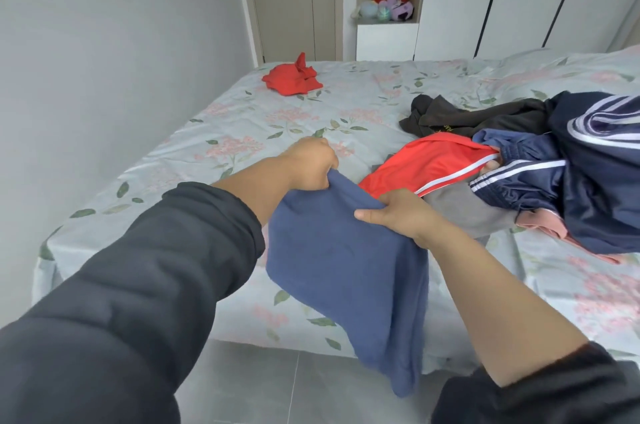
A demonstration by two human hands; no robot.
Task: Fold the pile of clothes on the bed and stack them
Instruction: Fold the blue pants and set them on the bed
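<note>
I see the left hand (310, 165) clenched on the upper edge of a blue garment (346, 271), its fingers (329, 164) curled tight round a bunched fold of the cloth. The right hand (403, 214) grips the same edge just beside it, thumb (366, 214) lying flat on top and the other fingers tucked under the fabric where I cannot see them. Both hands hold the garment up over the near edge of the bed (242, 118), and the rest of it hangs down from the fingers in a long, soft, slightly blurred drape that reaches below the mattress edge toward the grey tiled floor (294, 385). The cloth looks like thick matte knit, plain and unpatterned. Just to the right of the right hand lies the unfolded pile: a smooth red garment with a white stripe (426, 164), a shiny navy track jacket with white stripes (595, 188), a grey piece (460, 215) under them, a pink piece (554, 228) at the near edge and a dark crumpled garment (485, 118) behind. Well apart, at the far left corner of the bed, a red garment (289, 80) sits in a compact heap. The bed sheet is pale with a pink and green floral print, lightly creased. Both forearms wear dark sleeves pushed up.
</note>
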